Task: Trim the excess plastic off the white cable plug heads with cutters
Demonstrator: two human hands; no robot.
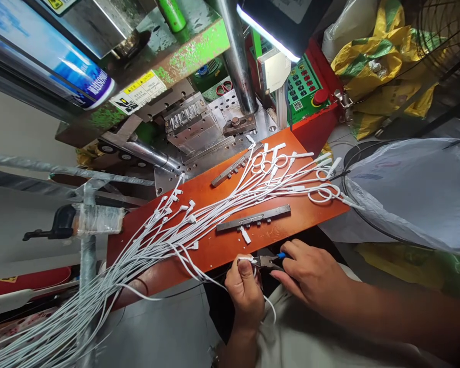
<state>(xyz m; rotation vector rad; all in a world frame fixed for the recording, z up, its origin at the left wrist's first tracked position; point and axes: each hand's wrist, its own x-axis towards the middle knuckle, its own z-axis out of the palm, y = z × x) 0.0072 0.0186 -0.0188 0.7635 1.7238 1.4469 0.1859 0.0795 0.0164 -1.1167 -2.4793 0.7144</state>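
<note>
My left hand (pixel 246 286) is closed around a white cable (pixel 269 302), pinching its small white moulded end (pixel 248 259) between thumb and finger. In my right hand (pixel 310 268) are blue-handled pliers (pixel 268 262), whose metal jaws meet the cable end at my left fingertips. Both hands are just off the front edge of the orange board (pixel 203 258). On that board lies a large bundle of white cables (pixel 214 209) with small angled plugs and looped ends. A metal bar (pixel 253 218) with small notches lies near my hands, a white connector piece (pixel 246 235) against its lower edge.
Behind the board stands a green press with a metal mould block (pixel 193 122). A second metal bar (pixel 235 166) lies farther back. At the right are a red control box (pixel 310 92) and a white plastic bag (pixel 406 189). A clamp (pixel 61 222) is at the left.
</note>
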